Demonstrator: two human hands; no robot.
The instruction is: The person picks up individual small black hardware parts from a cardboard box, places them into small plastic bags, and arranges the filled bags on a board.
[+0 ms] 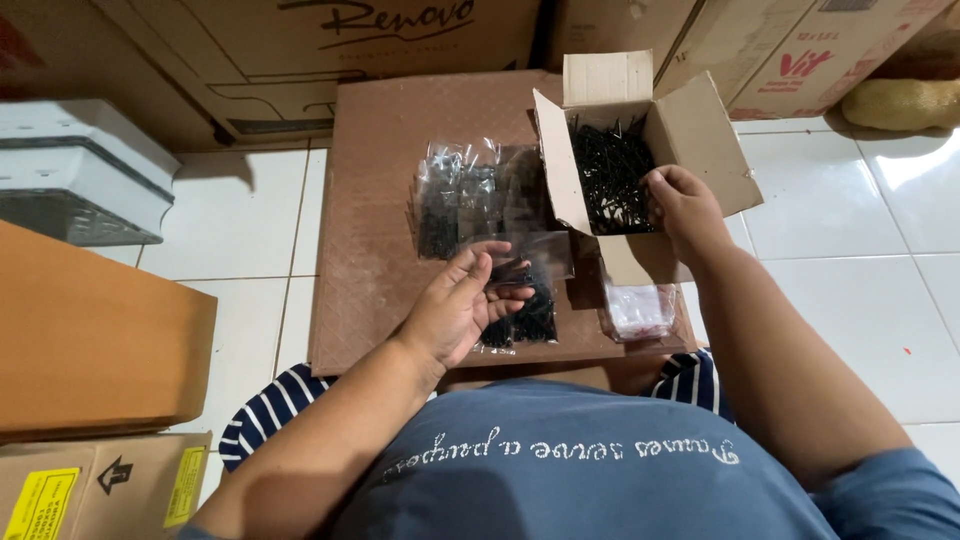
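Left hand [462, 305] cups a limp, slippery clear plastic bag of small black screws [520, 318], best pinched at its top; right hand [680, 205] reaches, fingers bunched, into the open cardboard box of loose black screws [612, 175], prickly stuff.

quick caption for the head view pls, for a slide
Right hand reaches into open box of black screws; left hand holds clear bag.

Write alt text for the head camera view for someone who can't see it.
A seated person's right hand reaches into an open cardboard box of black screws, while the left hand holds a small clear bag of them. More filled bags lie on a brown board.
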